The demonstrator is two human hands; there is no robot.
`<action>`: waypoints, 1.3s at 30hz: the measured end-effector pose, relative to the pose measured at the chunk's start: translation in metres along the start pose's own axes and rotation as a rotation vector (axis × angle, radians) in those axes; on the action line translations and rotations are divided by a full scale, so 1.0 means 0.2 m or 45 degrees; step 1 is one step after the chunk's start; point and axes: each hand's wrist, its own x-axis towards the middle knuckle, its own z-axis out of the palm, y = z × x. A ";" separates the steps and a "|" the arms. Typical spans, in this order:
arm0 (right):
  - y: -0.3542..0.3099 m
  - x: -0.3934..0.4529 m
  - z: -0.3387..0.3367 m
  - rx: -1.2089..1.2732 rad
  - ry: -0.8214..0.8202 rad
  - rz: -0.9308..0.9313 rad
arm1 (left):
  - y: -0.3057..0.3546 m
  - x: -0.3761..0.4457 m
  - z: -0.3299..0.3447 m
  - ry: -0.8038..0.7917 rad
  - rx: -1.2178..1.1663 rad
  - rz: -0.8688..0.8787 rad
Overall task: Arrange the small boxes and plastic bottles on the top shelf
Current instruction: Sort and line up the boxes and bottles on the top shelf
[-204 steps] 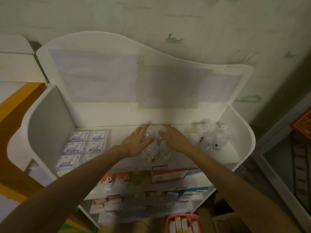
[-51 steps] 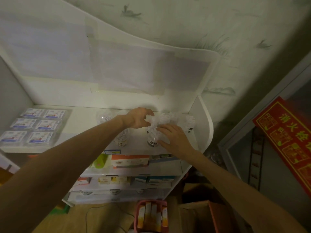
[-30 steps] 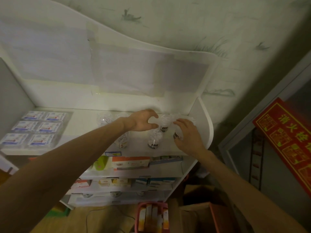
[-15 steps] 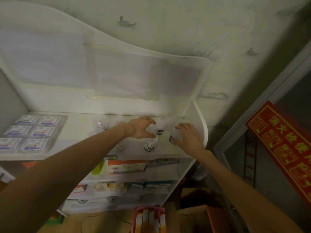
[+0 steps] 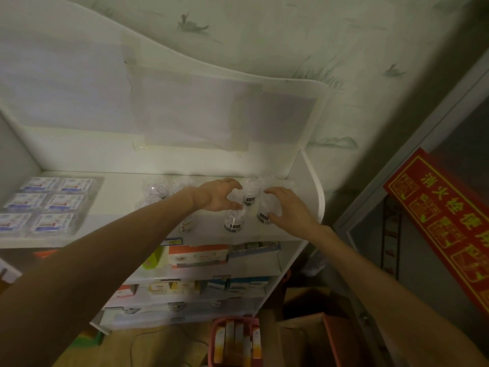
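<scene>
I see both hands over the right end of the white top shelf (image 5: pixel 119 192). My left hand (image 5: pixel 215 196) has its fingers curled around a clear, crinkly plastic bottle (image 5: pixel 234 201), though glare blurs its outline. My right hand (image 5: pixel 287 207) wraps another bottle (image 5: pixel 264 211) by the shelf's rounded right edge. A third bottle (image 5: pixel 232 221) stands free near the front edge, a fourth (image 5: pixel 250 193) behind it. Flat rectangular boxes (image 5: pixel 45 201) in glossy wrap fill the left end, cut off at the frame edge. More bottles (image 5: pixel 154 188) sit mid-shelf, hazy.
</scene>
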 end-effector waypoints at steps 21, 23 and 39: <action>-0.08 0.03 0.11 0.335 -0.070 -0.061 | 0.02 -0.04 0.01 -0.020 -0.052 -0.014; -0.09 0.06 0.08 0.364 0.030 -0.027 | 0.02 -0.04 0.01 -0.019 -0.047 -0.013; -0.11 0.34 0.09 -0.235 -0.129 -0.156 | 0.04 -0.04 -0.01 -0.080 -0.049 -0.047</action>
